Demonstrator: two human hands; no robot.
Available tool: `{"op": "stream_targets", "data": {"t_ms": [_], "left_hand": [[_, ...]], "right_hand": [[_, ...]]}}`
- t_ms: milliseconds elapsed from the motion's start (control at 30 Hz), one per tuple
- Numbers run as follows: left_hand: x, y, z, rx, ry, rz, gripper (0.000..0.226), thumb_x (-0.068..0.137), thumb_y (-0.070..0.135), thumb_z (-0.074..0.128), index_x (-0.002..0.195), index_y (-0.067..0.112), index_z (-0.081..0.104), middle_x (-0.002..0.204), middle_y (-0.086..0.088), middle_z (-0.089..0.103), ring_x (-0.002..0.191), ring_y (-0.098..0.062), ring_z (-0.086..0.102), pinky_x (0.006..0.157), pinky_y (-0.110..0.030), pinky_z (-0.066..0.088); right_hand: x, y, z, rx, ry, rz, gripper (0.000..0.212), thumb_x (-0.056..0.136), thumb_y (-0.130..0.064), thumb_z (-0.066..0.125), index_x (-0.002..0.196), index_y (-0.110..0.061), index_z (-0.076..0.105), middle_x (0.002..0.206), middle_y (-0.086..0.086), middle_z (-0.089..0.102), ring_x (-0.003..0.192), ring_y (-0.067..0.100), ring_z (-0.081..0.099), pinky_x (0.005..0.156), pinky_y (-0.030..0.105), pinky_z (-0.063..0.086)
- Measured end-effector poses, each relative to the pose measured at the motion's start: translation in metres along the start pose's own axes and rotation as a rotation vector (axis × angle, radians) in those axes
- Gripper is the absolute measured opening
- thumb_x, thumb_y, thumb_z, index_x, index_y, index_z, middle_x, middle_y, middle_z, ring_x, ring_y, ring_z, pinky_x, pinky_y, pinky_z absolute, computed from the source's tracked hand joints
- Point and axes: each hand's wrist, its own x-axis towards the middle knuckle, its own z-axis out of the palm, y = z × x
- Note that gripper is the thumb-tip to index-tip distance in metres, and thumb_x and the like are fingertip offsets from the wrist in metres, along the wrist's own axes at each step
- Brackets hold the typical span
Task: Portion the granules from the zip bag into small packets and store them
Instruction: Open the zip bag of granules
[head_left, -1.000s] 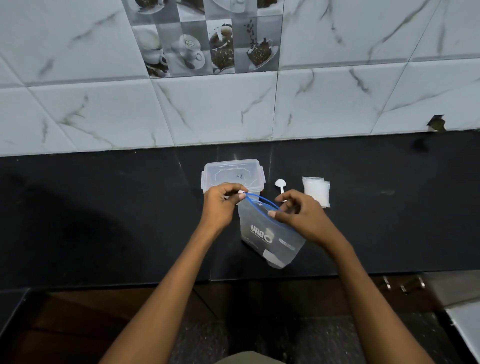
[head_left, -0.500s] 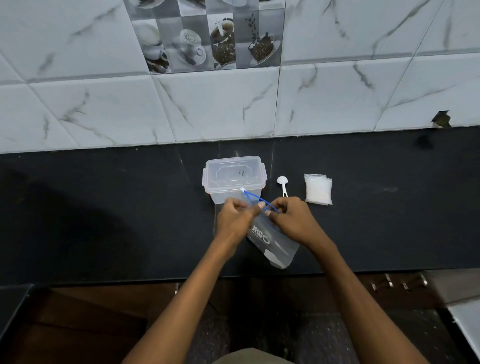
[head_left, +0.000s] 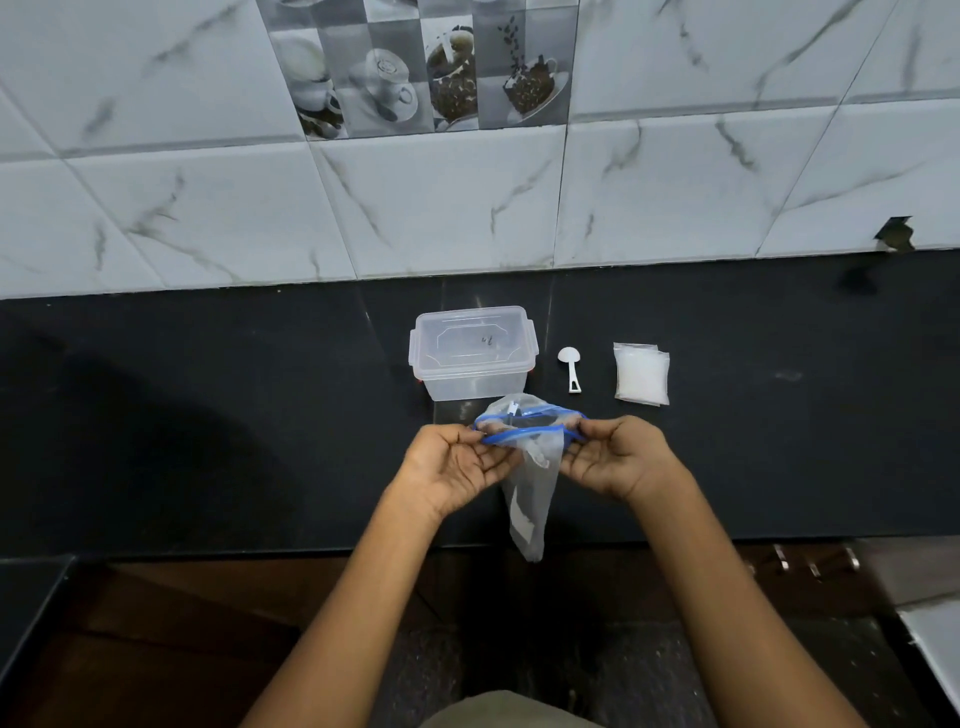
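A clear zip bag (head_left: 531, 483) with a blue zip rim hangs above the black counter's front edge, its mouth pulled open. My left hand (head_left: 453, 462) pinches the rim's left end and my right hand (head_left: 613, 457) pinches its right end. Behind the bag stands a clear lidded plastic box (head_left: 471, 353). A small white spoon (head_left: 569, 366) lies to the right of the box. Small packets of white granules (head_left: 641, 374) lie stacked further right.
The black counter (head_left: 208, 415) runs left to right under a marbled tile wall (head_left: 467, 208). Below its front edge are dark wooden cabinet fronts (head_left: 156, 623) with metal handles (head_left: 810, 564) at the right.
The bag was lifted from lying on the counter and now hangs from its rim. My hands moved apart to the rim's ends and the mouth is spread open.
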Motion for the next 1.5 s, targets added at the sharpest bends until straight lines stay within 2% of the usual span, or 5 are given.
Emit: {"op": "stream_targets", "data": {"t_ms": [533, 733, 933, 1133, 1500], "left_hand": [[0.016, -0.029, 0.006, -0.525, 0.059, 0.074, 0.025, 0.088, -0.01, 0.032, 0.087, -0.005, 0.056, 0.062, -0.013, 0.054, 0.062, -0.018, 0.052, 0.062, -0.03, 0.058], [0.017, -0.03, -0.001, -0.043, -0.005, 0.074, 0.026, 0.076, 0.004, 0.045, 0.095, -0.003, 0.06, 0.089, -0.02, 0.064, 0.071, -0.03, 0.065, 0.062, -0.034, 0.058], [0.027, -0.047, 0.0, 0.952, 0.189, 0.418, 0.016, 0.077, 0.01, 0.073, 0.084, 0.013, 0.059, 0.083, -0.002, 0.062, 0.075, -0.015, 0.056, 0.069, -0.035, 0.049], [0.023, -0.033, 0.01, 0.605, 0.308, 0.185, 0.018, 0.082, 0.015, 0.055, 0.073, 0.004, 0.065, 0.063, -0.008, 0.063, 0.058, -0.024, 0.054, 0.056, -0.028, 0.04], [0.019, -0.024, 0.0, 0.756, 0.292, 0.117, 0.017, 0.078, 0.025, 0.056, 0.081, 0.017, 0.07, 0.077, -0.006, 0.068, 0.071, -0.023, 0.062, 0.076, -0.039, 0.056]], "right_hand": [[0.003, 0.037, -0.003, 0.404, 0.015, -0.016, 0.018, 0.076, 0.001, 0.035, 0.068, -0.014, 0.041, 0.056, 0.003, 0.039, 0.047, 0.012, 0.037, 0.054, 0.018, 0.039], [0.017, 0.033, -0.015, 0.029, 0.184, -0.075, 0.054, 0.059, -0.01, 0.048, 0.104, -0.032, 0.066, 0.121, -0.01, 0.059, 0.112, 0.011, 0.06, 0.108, 0.05, 0.047], [0.007, 0.042, -0.005, -0.308, 0.245, -0.168, 0.026, 0.055, -0.023, 0.052, 0.067, -0.007, 0.067, 0.074, 0.007, 0.06, 0.057, 0.023, 0.048, 0.057, 0.029, 0.038], [0.003, 0.033, -0.012, -0.631, 0.109, -0.148, 0.028, 0.083, -0.024, 0.044, 0.057, -0.013, 0.047, 0.047, -0.002, 0.037, 0.029, 0.009, 0.024, 0.032, 0.014, 0.018], [0.011, 0.028, -0.029, -0.696, -0.135, -0.015, 0.024, 0.089, -0.011, 0.057, 0.092, 0.002, 0.077, 0.095, 0.019, 0.074, 0.078, 0.028, 0.071, 0.078, 0.036, 0.057]]}}
